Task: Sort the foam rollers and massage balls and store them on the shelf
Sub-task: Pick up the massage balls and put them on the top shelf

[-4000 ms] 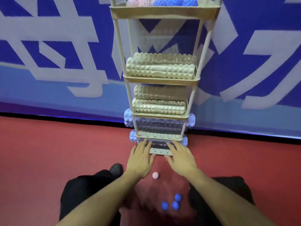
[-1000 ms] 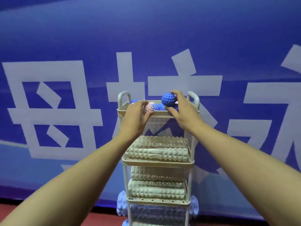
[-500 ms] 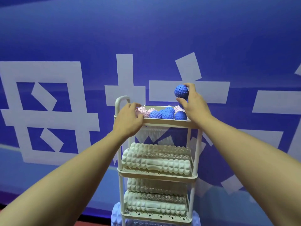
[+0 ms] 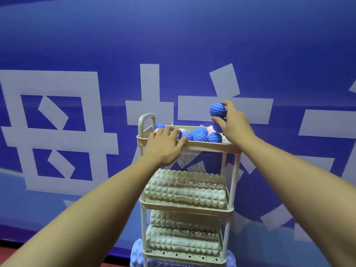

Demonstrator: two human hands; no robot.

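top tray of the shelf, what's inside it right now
The top tray holds a heap of blue massage balls with a few pink balls among them. The left hand covers its left front part, so anything beneath it and the tray floor are hidden.

Massage balls (image 4: 200, 134) sit piled in the shelf's (image 4: 204, 146) top tray. The left hand (image 4: 165, 144) rests on that tray's front rim, left side. The right hand (image 4: 234, 126) holds one ball (image 4: 217, 110) above the tray's right end. Foam rollers (image 4: 185, 191) lie stacked on the tiers below, another roller (image 4: 137, 255) lowest.
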